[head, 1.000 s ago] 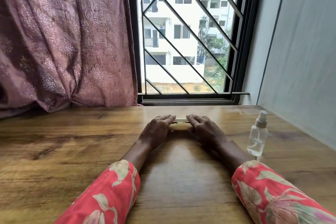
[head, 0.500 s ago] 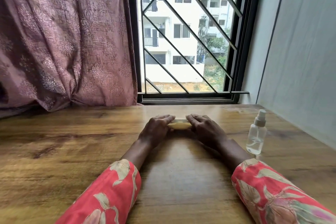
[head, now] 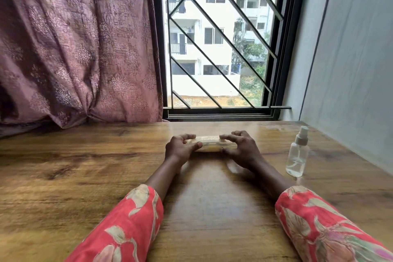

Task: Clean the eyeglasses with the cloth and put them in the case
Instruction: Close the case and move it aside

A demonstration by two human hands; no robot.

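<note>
Glasses case [head: 210,144] is held at both ends on the counter [head: 85,176], left hand [head: 180,149] and right hand [head: 240,151] each curled round it in a grip; spray bottle [head: 297,153] stands near.

Sleeves [head: 131,225] red, floral print; curtain [head: 76,44] mauve, damask motif; table [head: 63,176] brown woodgrain; case [head: 209,145] translucent yellowish.

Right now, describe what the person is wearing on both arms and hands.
Both forearms wear loose coral-red sleeves printed with large beige leaves and flowers; the right sleeve also shows pink and green patches, the left sleeve only beige. The sleeves end short of the wrists. The left hand and right hand are bare.
</note>
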